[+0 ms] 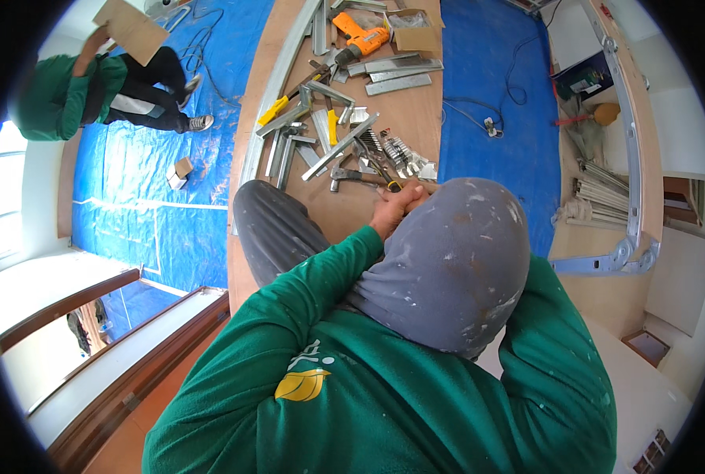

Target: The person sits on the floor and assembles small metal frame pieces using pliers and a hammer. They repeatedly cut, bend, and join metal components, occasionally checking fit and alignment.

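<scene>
My left hand (393,210) is closed in front of my raised right knee (463,261), its fingers folded inward. What they grip, if anything, does not show. My right arm passes behind that knee, and most of my right hand is hidden there; some fingers against my left hand may belong to it. Just beyond lie a claw hammer (356,176) and a black-and-yellow tool handle (394,186), close to my fingers. Silver metal clips (404,158) are heaped past them. Cut metal channel pieces (341,148) and yellow-handled tools (333,126) are strewn on the wooden board (329,217).
Farther along are an orange drill (360,39), flat metal strips (400,75) and a cardboard box (414,35). Blue sheeting (487,150) with cables flanks the board. At far left a person (76,95) holds a flat panel (131,30). A folding metal ladder (631,158) stands right.
</scene>
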Action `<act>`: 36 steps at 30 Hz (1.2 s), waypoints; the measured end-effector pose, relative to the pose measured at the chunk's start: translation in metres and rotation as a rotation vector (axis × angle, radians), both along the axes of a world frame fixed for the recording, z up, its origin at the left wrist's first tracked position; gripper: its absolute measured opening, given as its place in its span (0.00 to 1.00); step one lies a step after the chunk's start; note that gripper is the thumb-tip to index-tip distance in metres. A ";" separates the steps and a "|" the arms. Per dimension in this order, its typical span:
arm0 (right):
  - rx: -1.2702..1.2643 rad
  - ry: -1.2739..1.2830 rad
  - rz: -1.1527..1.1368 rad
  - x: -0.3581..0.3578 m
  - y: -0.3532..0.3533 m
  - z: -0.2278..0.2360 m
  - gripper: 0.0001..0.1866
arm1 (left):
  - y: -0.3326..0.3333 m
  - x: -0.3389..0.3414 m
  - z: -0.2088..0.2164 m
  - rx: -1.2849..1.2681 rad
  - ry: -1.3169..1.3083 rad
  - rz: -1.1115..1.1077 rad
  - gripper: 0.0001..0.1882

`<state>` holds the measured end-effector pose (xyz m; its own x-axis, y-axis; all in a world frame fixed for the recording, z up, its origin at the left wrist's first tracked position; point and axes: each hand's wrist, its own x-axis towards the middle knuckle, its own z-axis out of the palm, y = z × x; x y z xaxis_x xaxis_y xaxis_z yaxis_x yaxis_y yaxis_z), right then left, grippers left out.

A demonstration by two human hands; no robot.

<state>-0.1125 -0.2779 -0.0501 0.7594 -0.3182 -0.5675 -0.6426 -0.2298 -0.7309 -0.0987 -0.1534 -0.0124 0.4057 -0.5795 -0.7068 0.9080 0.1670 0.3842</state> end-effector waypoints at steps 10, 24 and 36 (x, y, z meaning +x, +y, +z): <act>-0.322 0.017 0.045 0.022 -0.012 0.018 0.34 | 0.039 0.063 0.058 0.517 -0.868 -0.645 0.35; -0.587 -0.054 0.692 0.090 -0.046 0.239 0.40 | 0.106 0.170 0.176 0.917 -1.572 -0.247 0.12; -0.194 -0.080 0.915 0.109 -0.037 0.331 0.28 | 0.151 0.142 0.278 0.648 -1.384 -0.010 0.11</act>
<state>-0.0035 -0.3152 0.2809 0.7959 0.3384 -0.5021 -0.1012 -0.7433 -0.6613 0.0428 -0.0026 0.2660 0.9376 -0.3364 0.0874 -0.2145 -0.3621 0.9071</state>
